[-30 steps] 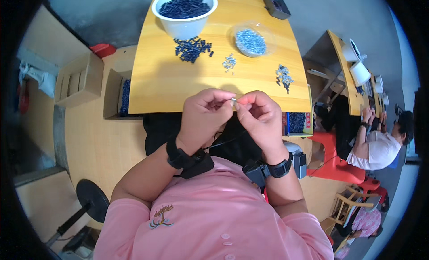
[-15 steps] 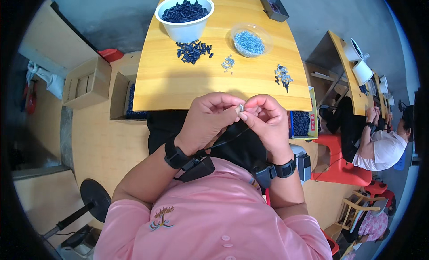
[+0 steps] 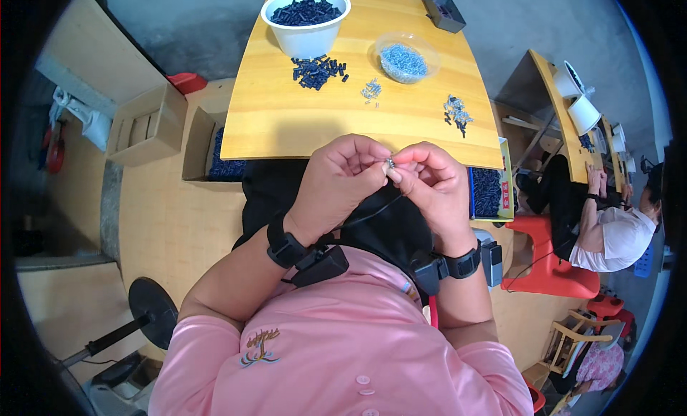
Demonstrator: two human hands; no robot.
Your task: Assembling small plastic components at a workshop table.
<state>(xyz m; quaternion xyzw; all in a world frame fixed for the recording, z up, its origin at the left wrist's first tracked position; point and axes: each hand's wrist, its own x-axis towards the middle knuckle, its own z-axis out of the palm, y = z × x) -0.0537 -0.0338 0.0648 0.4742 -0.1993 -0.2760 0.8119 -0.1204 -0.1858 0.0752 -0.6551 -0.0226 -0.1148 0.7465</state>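
Note:
Just in front of the table's near edge, my left hand (image 3: pixel 349 174) and my right hand (image 3: pixel 435 186) meet fingertip to fingertip. Both pinch a tiny silvery metal piece (image 3: pixel 390 163), mostly covered by the fingers, so its exact kind does not show. Beyond them on the wooden table (image 3: pixel 401 133) lie a small heap of silvery metal pieces (image 3: pixel 371 90) and a pile of short black pieces (image 3: pixel 315 72). A mixed cluster of black and silvery pieces (image 3: pixel 456 114) is at the right.
A white tub (image 3: pixel 306 42) of black pieces and a clear bowl (image 3: pixel 432 62) of silvery pieces stand farther back, near a dark tray (image 3: pixel 445 14). Boxes of dark pieces flank the table: cardboard (image 3: pixel 195 148) left, yellow-edged (image 3: pixel 507 176) right. A co-worker (image 3: pixel 608 237) sits at right.
The view has shifted slightly, so the table sits a little higher and farther right. Both hands keep their pinch on the small metal piece, with fingers slightly rearranged.

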